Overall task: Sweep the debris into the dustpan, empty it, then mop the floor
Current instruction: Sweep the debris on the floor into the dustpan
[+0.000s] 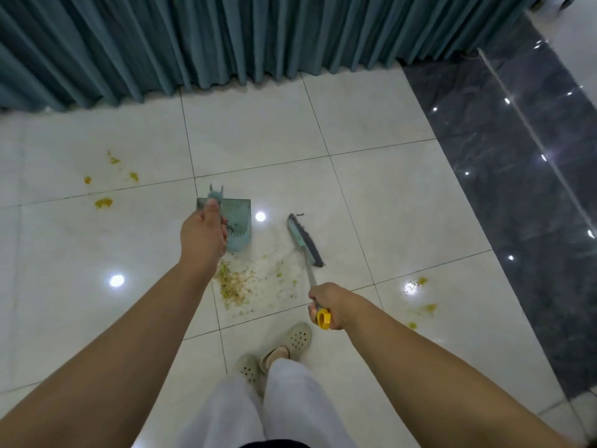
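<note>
While the left hand [203, 232] curls around the upright handle of the pale blue dustpan [239, 226], the right hand [324, 303] grips the broom [304, 242] near the yellow cap [324, 317] at the end of its handle. The dustpan stands on the white tiled floor [371, 195], its pan beside the left hand. The broom head rests on the tiles to the right of the dustpan, apart from it. A pile of green and tan debris [234, 284] lies just below the dustpan, between the 2 hands, with thinner scatter trailing toward the broom. Yellow stains [104, 202] mark the tiles at left, and more [423, 307] at right. A teal curtain [193, 40] hangs along the far edge. 2 beige clogs [292, 342] show below.
</note>
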Motion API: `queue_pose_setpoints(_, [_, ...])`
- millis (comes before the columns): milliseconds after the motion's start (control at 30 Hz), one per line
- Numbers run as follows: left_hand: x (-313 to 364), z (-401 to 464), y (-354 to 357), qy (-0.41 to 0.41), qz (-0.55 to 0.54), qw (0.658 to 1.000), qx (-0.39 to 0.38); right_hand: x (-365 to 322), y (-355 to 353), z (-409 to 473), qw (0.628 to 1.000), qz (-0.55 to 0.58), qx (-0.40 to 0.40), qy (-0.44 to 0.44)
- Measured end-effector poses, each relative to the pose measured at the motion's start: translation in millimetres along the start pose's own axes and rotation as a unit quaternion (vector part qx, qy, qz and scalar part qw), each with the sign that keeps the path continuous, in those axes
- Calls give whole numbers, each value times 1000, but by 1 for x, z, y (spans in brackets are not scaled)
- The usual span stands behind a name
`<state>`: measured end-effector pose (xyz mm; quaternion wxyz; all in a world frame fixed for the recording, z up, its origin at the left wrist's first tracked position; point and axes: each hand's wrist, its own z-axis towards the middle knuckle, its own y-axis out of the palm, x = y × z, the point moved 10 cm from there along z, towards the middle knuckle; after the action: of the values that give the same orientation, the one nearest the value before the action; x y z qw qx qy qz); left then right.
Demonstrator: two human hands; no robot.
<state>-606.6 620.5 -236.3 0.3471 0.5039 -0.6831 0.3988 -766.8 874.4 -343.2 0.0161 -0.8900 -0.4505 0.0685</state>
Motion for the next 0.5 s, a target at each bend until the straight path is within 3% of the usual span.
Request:
queue_pose_setpoints(267, [-15, -18, -52, 1, 8, 1000, 22, 48, 67, -28, 997, -61, -55, -2])
queue_pose_setpoints(500, [-12, -31, -62, -6, 13, 1000, 20, 50, 73, -53, 997, -66, -27, -11])
